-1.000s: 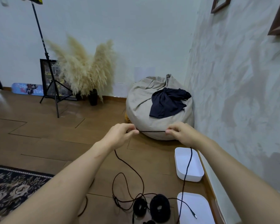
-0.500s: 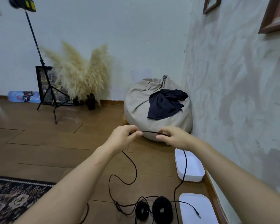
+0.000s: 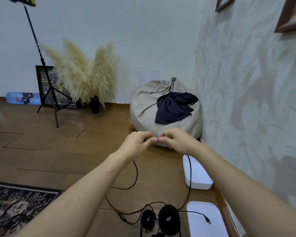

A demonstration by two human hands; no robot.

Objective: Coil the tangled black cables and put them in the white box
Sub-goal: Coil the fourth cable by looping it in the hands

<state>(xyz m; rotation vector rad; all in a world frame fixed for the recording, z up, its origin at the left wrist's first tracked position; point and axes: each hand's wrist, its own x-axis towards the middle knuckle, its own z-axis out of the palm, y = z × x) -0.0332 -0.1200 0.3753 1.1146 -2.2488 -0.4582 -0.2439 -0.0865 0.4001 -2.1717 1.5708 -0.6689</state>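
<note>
This is a room in a home, likely a living room. A grey beanbag (image 3: 147,106) with a dark garment (image 3: 174,108) draped on it sits in the corner on a wooden plank floor (image 3: 41,151). Pampas grass (image 3: 82,74) stands in a dark vase (image 3: 94,104), a patterned rug (image 3: 15,206) lies nearby, wooden frames (image 3: 290,16) hang on the textured wall, and a tripod stand (image 3: 50,93) rises beside a propped picture (image 3: 41,79).
</note>
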